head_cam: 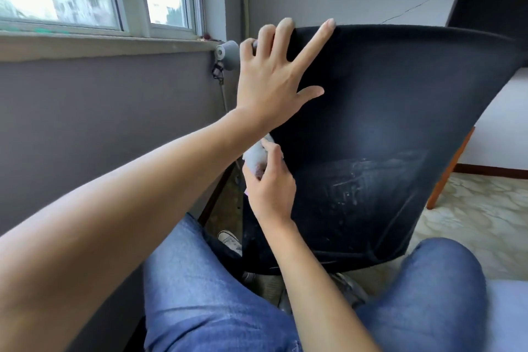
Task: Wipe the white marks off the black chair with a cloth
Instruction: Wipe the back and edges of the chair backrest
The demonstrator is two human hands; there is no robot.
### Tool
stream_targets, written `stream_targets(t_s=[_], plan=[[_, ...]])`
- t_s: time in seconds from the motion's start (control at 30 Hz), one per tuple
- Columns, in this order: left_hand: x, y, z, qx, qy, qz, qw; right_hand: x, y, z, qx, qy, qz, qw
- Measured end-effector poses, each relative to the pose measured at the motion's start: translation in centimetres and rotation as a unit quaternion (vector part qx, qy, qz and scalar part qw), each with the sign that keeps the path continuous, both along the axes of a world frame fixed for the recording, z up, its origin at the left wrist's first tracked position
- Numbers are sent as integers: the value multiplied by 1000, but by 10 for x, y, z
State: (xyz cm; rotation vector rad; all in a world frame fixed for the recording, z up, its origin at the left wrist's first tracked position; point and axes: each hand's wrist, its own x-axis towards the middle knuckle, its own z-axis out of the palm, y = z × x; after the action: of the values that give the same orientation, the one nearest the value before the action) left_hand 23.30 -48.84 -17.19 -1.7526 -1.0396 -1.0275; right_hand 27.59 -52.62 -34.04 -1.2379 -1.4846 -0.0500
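left hand (271, 77) is spread flat on the upper left of the black chair (400, 111), fingers straight, tips hooked over the top edge, bracing it; it grips nothing. your right hand (270, 188) is curled round a bunched white cloth (258, 156), holding it at the chair's left edge, just below your left wrist. wiping step looks underway but far from done: the white marks (368, 177) sit smeared on the lower middle of the chair, well to the right of the cloth and apart from it. next move, by my read: keep the left hand bracing, bring the cloth right and slightly down onto the marks, press and rub. chair is tilted toward you between your knees.
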Motion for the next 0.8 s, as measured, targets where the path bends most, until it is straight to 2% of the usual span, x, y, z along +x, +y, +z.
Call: stream_targets(t_s=[0.13, 0.2, 0.3, 0.4, 0.47, 0.53, 0.6, 0.63, 0.7, 0.73, 0.8], plan=[[2, -1, 0, 4, 1, -3, 1000, 31, 2, -40, -6, -17, -72, 997], [1, -2, 0, 5, -3, -5, 1000, 54, 2, -60, -32, 56, -137, 988], [3, -2, 0, 7, -6, 0, 1000, 78, 2, -63, -68, 207, -227, 949], [7, -3, -1, 5, -9, 3, 1000, 71, -1, -53, -83, 265, -237, 931], [10, -4, -1, 5, -9, 8, 1000, 45, -6, -53, -98, 228, -155, 956], [10, -5, -1, 10, -11, 7, 1000, 15, -9, -56, -139, 78, -63, 985], [10, -6, 0, 13, -13, 3, 1000, -5, -12, -60, -192, -45, -25, 980], [10, -6, -1, 14, -12, 3, 1000, -8, -12, -62, -192, -59, -36, 979], [10, -4, -2, 20, -10, 3, 1000, -4, -13, -64, -137, -52, -94, 985], [11, -4, -1, 20, -10, 3, 1000, 5, -15, -59, -100, -18, -133, 986], [9, -5, -1, 17, -14, 2, 1000, 35, -15, -44, -43, 105, -215, 970]])
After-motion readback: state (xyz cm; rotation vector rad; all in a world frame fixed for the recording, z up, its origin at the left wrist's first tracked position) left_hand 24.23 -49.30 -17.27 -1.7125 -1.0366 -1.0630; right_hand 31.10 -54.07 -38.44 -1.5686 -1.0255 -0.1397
